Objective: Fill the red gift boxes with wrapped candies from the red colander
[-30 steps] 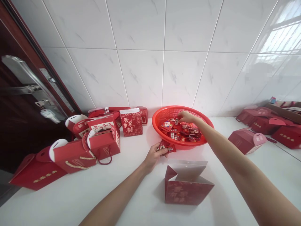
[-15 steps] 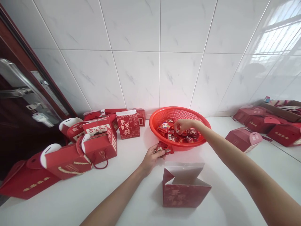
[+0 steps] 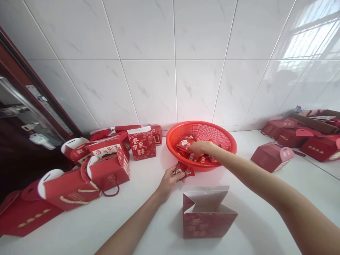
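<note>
My left hand is closed on small red candy packets, in front of the basket's near rim. My right hand reaches down into a red plastic mesh basket. Its fingers are bent together among wrapped candies, and the packets and the hand itself hide what the fingertips hold. Nearer to me stands a red paper gift box with its top open and its side folds pushed inward.
Several red gift boxes crowd the left side by the door. An upright box stands near the tiled wall. More boxes and a brown carton are at the right. Keys hang from the door lock.
My right hand has moved left and lower among the candies in the basket. My left hand still holds its packets at the rim. The view has shifted slightly.
</note>
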`<action>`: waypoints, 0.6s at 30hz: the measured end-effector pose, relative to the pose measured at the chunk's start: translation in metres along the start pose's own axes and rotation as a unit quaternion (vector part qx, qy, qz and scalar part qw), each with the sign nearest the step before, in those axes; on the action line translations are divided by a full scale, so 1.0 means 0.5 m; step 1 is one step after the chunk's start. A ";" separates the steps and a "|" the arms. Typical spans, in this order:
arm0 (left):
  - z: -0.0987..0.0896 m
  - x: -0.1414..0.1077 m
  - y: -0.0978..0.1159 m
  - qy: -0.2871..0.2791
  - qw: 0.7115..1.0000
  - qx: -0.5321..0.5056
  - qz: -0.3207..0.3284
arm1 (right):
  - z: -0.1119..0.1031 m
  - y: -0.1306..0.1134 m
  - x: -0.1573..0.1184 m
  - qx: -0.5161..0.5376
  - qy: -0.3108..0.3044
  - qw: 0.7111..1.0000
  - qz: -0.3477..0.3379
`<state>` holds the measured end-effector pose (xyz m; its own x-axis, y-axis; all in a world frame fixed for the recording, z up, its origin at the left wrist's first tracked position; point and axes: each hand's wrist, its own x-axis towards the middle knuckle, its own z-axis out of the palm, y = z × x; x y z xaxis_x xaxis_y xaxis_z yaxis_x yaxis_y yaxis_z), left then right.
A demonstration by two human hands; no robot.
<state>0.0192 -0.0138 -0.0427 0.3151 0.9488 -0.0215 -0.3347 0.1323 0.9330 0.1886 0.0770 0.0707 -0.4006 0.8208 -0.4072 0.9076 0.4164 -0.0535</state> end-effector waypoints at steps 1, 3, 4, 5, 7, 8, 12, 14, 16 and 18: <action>0.001 0.000 0.001 0.001 1.000 0.001 0.000 | -0.001 0.001 0.003 -0.017 0.002 1.000 0.018; 0.002 0.000 0.002 0.002 1.000 0.001 -0.001 | -0.003 0.005 0.009 -0.039 0.005 0.999 0.036; 0.003 0.000 0.002 0.003 1.000 0.001 -0.002 | -0.003 0.007 0.012 -0.043 0.006 0.998 0.036; 0.003 0.000 0.003 0.003 1.000 0.001 -0.002 | -0.002 0.009 0.016 -0.044 0.007 0.998 0.032; 0.004 0.000 0.003 0.004 1.000 0.002 -0.002 | 0.005 0.012 0.025 -0.043 0.007 0.999 0.017; 0.004 0.001 0.003 0.005 1.000 0.002 -0.002 | 0.009 0.014 0.029 -0.041 0.009 0.999 0.011; 0.003 0.001 0.003 0.008 1.000 0.005 -0.002 | 0.023 0.026 0.033 -0.025 0.035 0.999 -0.002; 0.003 0.001 0.003 0.009 1.000 0.006 -0.002 | 0.023 0.033 0.029 -0.009 0.074 0.997 -0.013; 0.004 0.000 0.004 0.009 1.000 0.007 -0.002 | 0.021 0.036 0.024 0.007 0.112 0.993 -0.026; 0.006 -0.001 0.006 0.008 1.000 0.009 -0.001 | 0.019 0.034 0.024 0.019 0.129 0.991 -0.034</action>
<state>0.0207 -0.0146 -0.0390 0.3013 0.9531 -0.0283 -0.3182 0.1285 0.9393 0.2006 0.0903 0.0565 -0.4750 0.8662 -0.1549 0.8797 0.4628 -0.1094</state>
